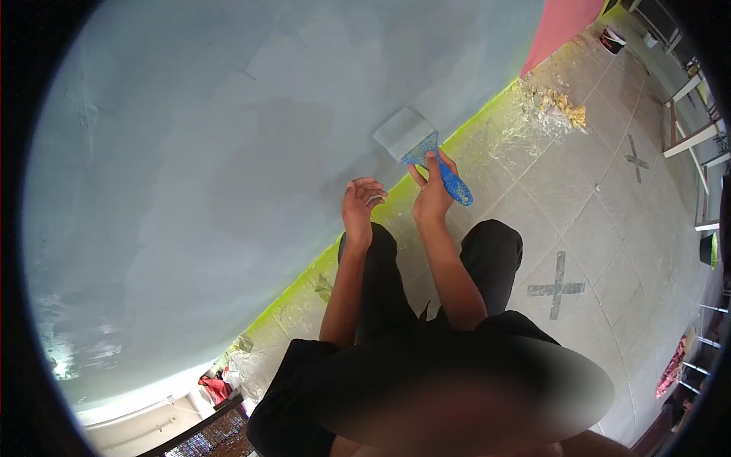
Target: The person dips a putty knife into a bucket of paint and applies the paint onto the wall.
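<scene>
My right hand is wrapped round the blue, paint-speckled handle of a wide scraper. The scraper's broad pale blade lies against or very near the grey-blue wall, just above its lower edge; contact is hard to make out. To the left, my left hand is raised beside the wall with its fingers loosely bent and apart, and nothing shows in it. Along the wall's foot runs a yellow-green strip.
Grey floor tiles bear dark tape crosses. Yellowish scraps lie near the wall. A dark bucket stands at the top right, with white-legged furniture along the right edge. A pink wall section adjoins the grey-blue one.
</scene>
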`<state>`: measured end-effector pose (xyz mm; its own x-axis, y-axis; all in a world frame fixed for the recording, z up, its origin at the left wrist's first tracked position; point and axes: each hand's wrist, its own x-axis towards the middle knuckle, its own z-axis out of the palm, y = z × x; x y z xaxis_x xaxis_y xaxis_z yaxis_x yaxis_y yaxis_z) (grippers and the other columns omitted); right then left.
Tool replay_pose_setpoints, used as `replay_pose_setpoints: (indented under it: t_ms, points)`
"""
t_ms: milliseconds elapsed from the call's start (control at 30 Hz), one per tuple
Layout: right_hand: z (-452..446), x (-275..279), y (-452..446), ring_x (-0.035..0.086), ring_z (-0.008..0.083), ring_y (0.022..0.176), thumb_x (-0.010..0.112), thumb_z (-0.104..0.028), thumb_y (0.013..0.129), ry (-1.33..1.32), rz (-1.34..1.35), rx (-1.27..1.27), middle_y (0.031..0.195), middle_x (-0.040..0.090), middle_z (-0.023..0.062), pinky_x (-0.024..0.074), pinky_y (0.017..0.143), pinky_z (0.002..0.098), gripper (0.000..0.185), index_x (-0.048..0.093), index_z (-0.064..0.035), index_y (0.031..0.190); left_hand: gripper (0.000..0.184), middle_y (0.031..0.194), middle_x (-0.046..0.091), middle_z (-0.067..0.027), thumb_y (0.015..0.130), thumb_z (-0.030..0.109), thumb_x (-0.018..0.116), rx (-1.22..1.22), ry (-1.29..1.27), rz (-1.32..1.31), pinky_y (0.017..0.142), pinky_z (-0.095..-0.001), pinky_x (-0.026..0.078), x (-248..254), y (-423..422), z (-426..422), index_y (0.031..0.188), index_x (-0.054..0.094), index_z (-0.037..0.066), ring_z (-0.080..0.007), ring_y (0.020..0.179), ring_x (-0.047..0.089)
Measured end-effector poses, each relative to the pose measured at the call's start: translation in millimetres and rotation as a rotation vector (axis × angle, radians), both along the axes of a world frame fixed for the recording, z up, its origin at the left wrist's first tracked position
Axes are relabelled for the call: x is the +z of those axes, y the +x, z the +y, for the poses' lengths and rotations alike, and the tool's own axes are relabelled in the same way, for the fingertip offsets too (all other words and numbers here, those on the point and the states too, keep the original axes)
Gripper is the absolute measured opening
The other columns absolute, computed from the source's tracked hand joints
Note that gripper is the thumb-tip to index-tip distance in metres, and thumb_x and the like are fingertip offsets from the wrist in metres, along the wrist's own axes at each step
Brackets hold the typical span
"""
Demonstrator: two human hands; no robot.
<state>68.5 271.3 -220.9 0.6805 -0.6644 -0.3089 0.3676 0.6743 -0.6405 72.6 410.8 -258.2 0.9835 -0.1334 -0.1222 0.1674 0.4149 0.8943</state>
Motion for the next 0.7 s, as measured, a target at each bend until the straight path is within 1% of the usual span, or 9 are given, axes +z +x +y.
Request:
replay_pose_setpoints:
  t_ms: [200, 467, 567, 633, 700]
  points:
    - [6, -7, 4, 0.057, 0.0177, 0.099, 0.062, -0.009, 0.089, -0.046, 0.000, -0.028, 0.108, 0.056, 0.0095, 0.0589, 0.079, 0.0374, 0.024, 0.054, -0.0015, 0.110, 0.045, 0.095, 0.062, -0.0113, 0.102, 0.038, 0.028, -0.017, 0.031, 0.037, 0.075, -0.0332, 0.046, -2, -7, 1, 0.106, 0.056, 0.002, -0.0212, 0.084, 0.061]
    - [11, -7, 6, 0.058, 0.0189, 0.098, 0.062, -0.008, 0.088, -0.063, -0.001, -0.039, 0.106, 0.056, 0.0108, 0.0599, 0.077, 0.0368, 0.025, 0.053, -0.0004, 0.110, 0.046, 0.097, 0.063, -0.0113, 0.102, 0.038, 0.028, -0.015, 0.092, 0.072, 0.073, -0.0326, 0.047, 9, -8, 4, 0.106, 0.056, 0.002, -0.0203, 0.082, 0.062]
    - [14, -1, 12, 0.058, 0.0198, 0.096, 0.063, -0.007, 0.087, -0.061, -0.003, -0.041, 0.105, 0.056, 0.0115, 0.0600, 0.076, 0.0370, 0.024, 0.054, 0.0002, 0.109, 0.045, 0.098, 0.063, -0.0107, 0.101, 0.038, 0.028, -0.008, 0.100, 0.081, 0.075, -0.0332, 0.046, 10, -12, 1, 0.106, 0.056, 0.003, -0.0207, 0.084, 0.061]
    - [19, 10, 14, 0.058, 0.0203, 0.095, 0.063, -0.007, 0.087, -0.058, -0.014, -0.044, 0.104, 0.056, 0.0117, 0.0601, 0.076, 0.0370, 0.024, 0.054, 0.0006, 0.108, 0.043, 0.099, 0.062, -0.0100, 0.101, 0.038, 0.029, -0.019, 0.102, 0.083, 0.077, -0.0352, 0.045, 12, -14, 2, 0.106, 0.056, 0.005, -0.0216, 0.085, 0.061]
    - [23, 24, 16, 0.058, 0.0206, 0.093, 0.064, -0.007, 0.087, -0.059, -0.035, -0.050, 0.104, 0.056, 0.0117, 0.0602, 0.075, 0.0368, 0.024, 0.054, 0.0008, 0.107, 0.043, 0.099, 0.062, -0.0101, 0.101, 0.038, 0.029, -0.015, 0.121, 0.093, 0.077, -0.0352, 0.045, 14, -15, 3, 0.106, 0.055, 0.005, -0.0217, 0.086, 0.061]
